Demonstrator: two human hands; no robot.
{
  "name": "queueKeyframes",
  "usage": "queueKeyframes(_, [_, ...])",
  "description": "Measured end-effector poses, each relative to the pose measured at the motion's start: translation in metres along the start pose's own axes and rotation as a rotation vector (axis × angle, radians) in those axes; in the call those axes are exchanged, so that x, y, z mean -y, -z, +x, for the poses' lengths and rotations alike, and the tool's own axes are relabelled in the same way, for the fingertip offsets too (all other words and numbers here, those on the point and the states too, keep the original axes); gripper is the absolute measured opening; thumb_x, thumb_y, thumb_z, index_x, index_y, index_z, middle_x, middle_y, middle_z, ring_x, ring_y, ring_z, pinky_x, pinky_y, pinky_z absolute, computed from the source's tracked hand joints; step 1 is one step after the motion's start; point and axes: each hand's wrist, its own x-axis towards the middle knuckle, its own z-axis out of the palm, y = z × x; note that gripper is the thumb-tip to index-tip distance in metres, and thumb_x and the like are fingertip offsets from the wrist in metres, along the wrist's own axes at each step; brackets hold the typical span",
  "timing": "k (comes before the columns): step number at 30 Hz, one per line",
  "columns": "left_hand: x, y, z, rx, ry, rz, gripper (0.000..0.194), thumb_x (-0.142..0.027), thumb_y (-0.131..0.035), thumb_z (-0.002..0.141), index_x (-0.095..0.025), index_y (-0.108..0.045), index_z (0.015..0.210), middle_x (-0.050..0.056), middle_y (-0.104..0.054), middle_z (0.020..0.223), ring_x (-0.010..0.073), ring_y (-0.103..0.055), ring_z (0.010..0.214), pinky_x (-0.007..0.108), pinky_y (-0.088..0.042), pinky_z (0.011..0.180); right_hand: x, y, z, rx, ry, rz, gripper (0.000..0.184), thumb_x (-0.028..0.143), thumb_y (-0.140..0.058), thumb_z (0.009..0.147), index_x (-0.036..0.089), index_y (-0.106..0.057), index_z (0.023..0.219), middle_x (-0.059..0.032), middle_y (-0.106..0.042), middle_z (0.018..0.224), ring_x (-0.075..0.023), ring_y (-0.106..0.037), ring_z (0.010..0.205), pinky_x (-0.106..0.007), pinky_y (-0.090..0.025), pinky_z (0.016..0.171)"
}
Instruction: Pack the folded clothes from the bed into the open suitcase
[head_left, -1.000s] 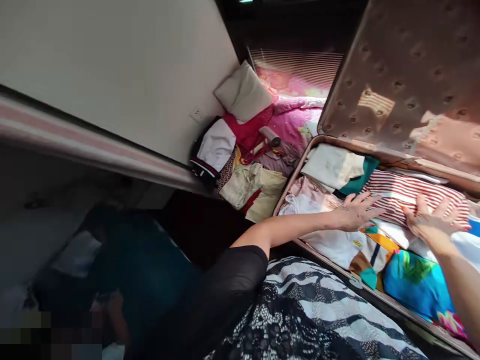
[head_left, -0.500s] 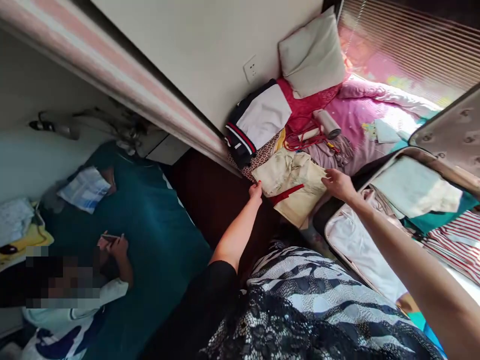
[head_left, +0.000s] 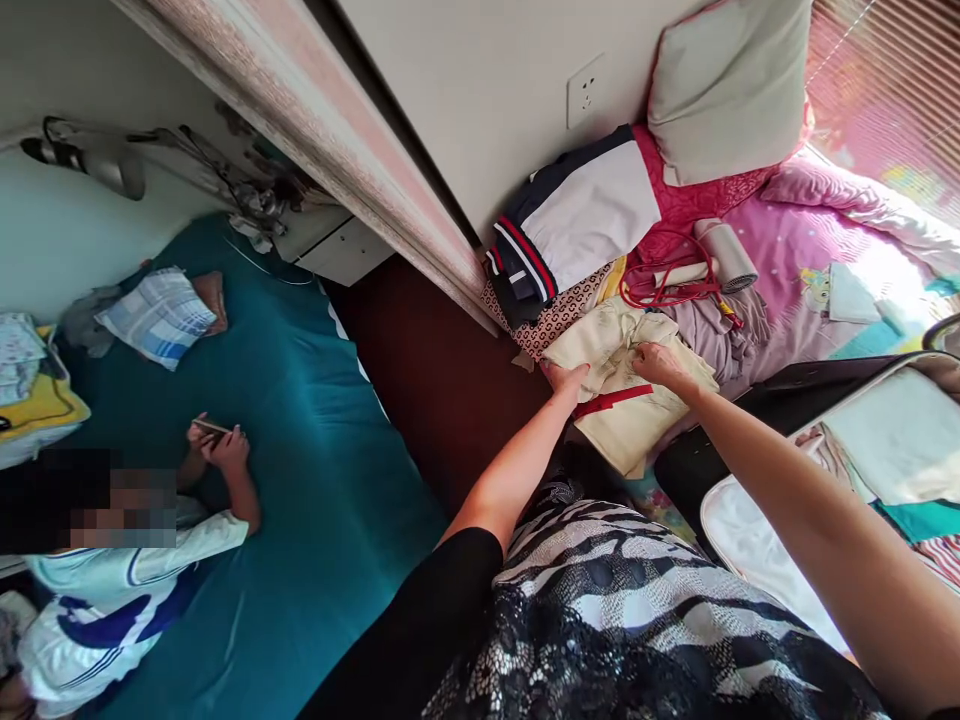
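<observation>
A cream-coloured garment point(head_left: 619, 425) with a red strip point(head_left: 613, 400) lies partly folded on the bed's near edge. My left hand point(head_left: 567, 378) is closed on its left edge, thumb on top of the cloth. Fingers bent, my right hand point(head_left: 661, 362) pinches the crumpled upper layer near the middle. The fingertips of both hands are partly hidden by the fabric. Just beyond lie a brown patterned cloth point(head_left: 574, 312) and a folded white and navy garment point(head_left: 592, 215).
An open suitcase point(head_left: 712, 500) with folded clothes stands at right. Past the garment are a red cord point(head_left: 637, 285), a grey roll point(head_left: 724, 255) and a pillow point(head_left: 727, 90). On a teal-sheeted bed point(head_left: 315, 480) at left, another person holds a phone point(head_left: 214, 428).
My right hand has moved inward from the garment's right edge, bringing the upper layer toward the middle. My left hand stays at the left edge. The camera view has shifted.
</observation>
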Motion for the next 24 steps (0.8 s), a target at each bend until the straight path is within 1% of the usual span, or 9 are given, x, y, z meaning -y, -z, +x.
queueKeyframes(2, [0.002,-0.004,-0.002,0.037,-0.042,0.076,0.05,-0.007,-0.082,0.086,-0.015,-0.068,0.133,0.023,-0.076,0.137,0.0342,-0.073,0.13,0.05,-0.058,0.114,-0.001,0.002,0.004,0.018,0.002,-0.01,0.026,0.02,-0.055,0.094,0.018,-0.078,0.108,-0.0187,-0.08,0.117,-0.0319,-0.075,0.11,-0.036,-0.056,0.092])
queueKeyframes(5, [0.003,-0.007,-0.01,0.1,-0.173,0.157,0.037,-0.01,-0.079,0.089,-0.012,-0.075,0.126,0.026,-0.073,0.141,0.0407,-0.063,0.145,0.055,-0.046,0.127,-0.003,0.007,0.005,0.039,0.015,-0.026,0.029,0.02,-0.055,0.094,0.02,-0.078,0.11,-0.0186,-0.08,0.111,-0.0336,-0.075,0.109,-0.039,-0.056,0.093])
queueKeyframes(7, [0.005,-0.01,-0.019,0.194,-0.351,0.256,0.041,-0.011,-0.075,0.09,-0.011,-0.075,0.131,0.025,-0.068,0.152,0.041,-0.052,0.157,0.056,-0.037,0.135,-0.005,0.012,0.003,0.008,0.023,-0.039,0.034,0.022,-0.057,0.095,0.018,-0.077,0.122,-0.0205,-0.079,0.113,-0.0351,-0.075,0.11,-0.041,-0.056,0.094])
queueKeyframes(9, [0.007,-0.013,-0.027,0.352,-0.573,0.413,0.048,-0.009,-0.068,0.092,-0.012,-0.072,0.14,0.021,-0.065,0.159,0.0378,-0.05,0.16,0.055,-0.036,0.136,-0.01,0.019,0.0,-0.082,0.015,-0.047,0.056,0.026,-0.06,0.095,0.009,-0.065,0.148,-0.0274,-0.074,0.131,-0.0383,-0.071,0.121,-0.044,-0.056,0.098])
queueKeyframes(11, [0.009,-0.014,-0.033,0.497,-0.731,0.545,0.054,-0.008,-0.061,0.095,-0.015,-0.07,0.147,0.017,-0.067,0.158,0.034,-0.055,0.157,0.055,-0.04,0.134,-0.016,0.027,0.0,-0.211,0.059,-0.088,0.08,0.026,-0.062,0.095,0.004,-0.041,0.169,-0.0345,-0.056,0.158,-0.0434,-0.062,0.138,-0.05,-0.055,0.104])
queueKeyframes(14, [0.013,-0.01,-0.037,0.644,-0.928,0.74,0.06,-0.008,-0.055,0.099,-0.023,-0.065,0.156,0.013,-0.067,0.159,0.0291,-0.061,0.152,0.053,-0.045,0.13,-0.029,0.038,0.009,-0.279,0.388,-0.252,0.086,0.019,-0.062,0.094,0.024,-0.038,0.177,-0.0244,-0.027,0.183,-0.0488,-0.042,0.157,-0.062,-0.049,0.113])
queueKeyframes(17, [0.016,0.004,-0.038,0.735,-1.151,0.926,0.06,-0.007,-0.055,0.101,-0.027,-0.064,0.157,0.013,-0.065,0.161,0.0266,-0.063,0.15,0.05,-0.048,0.127,-0.04,0.04,0.027,-0.131,0.714,-0.391,0.074,0.015,-0.066,0.089,0.035,-0.065,0.16,-0.0121,-0.032,0.184,-0.0496,-0.033,0.162,-0.067,-0.044,0.116])
queueKeyframes(21, [0.016,0.027,-0.039,0.724,-1.057,0.731,0.044,-0.013,-0.061,0.101,-0.021,-0.074,0.142,0.014,-0.076,0.145,0.0276,-0.068,0.143,0.048,-0.051,0.125,-0.044,0.034,0.047,0.031,0.716,-0.343,0.05,0.016,-0.071,0.081,0.025,-0.085,0.128,-0.0144,-0.056,0.169,-0.0477,-0.042,0.157,-0.067,-0.038,0.12])
queueKeyframes(24, [0.008,0.043,-0.036,0.581,-0.824,0.46,0.034,-0.02,-0.061,0.101,-0.016,-0.077,0.131,0.016,-0.081,0.132,0.0281,-0.077,0.128,0.046,-0.059,0.116,-0.041,0.038,0.045,-0.059,0.676,-0.158,0.041,0.024,-0.074,0.081,0.021,-0.085,0.121,-0.0167,-0.074,0.144,-0.0399,-0.059,0.139,-0.058,-0.041,0.119])
